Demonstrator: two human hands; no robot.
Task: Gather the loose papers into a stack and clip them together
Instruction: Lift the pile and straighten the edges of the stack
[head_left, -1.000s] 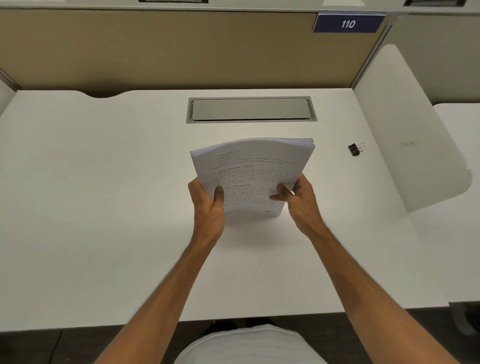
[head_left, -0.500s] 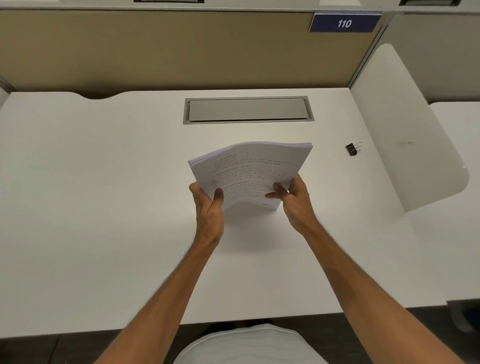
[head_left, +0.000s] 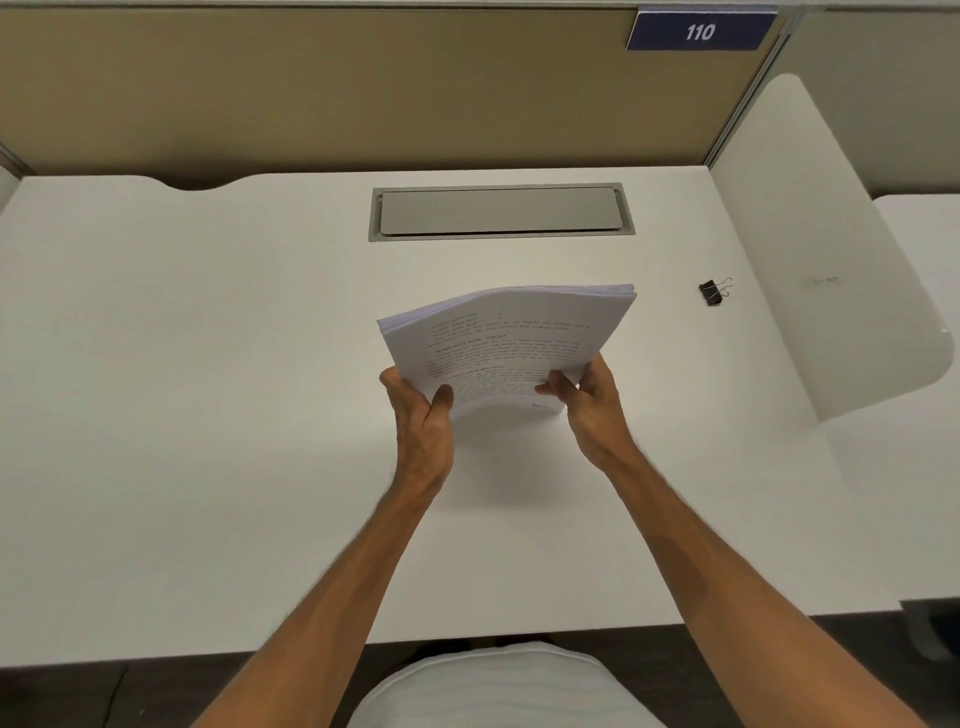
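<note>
While the binder clip lies apart rightward, both hands, left hand and right hand, grip the paper stack between them.

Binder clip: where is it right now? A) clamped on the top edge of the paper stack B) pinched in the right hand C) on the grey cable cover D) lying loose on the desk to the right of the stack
D: the binder clip lies by itself on the desk, right of the paper stack, which the left hand and right hand grip.
</note>
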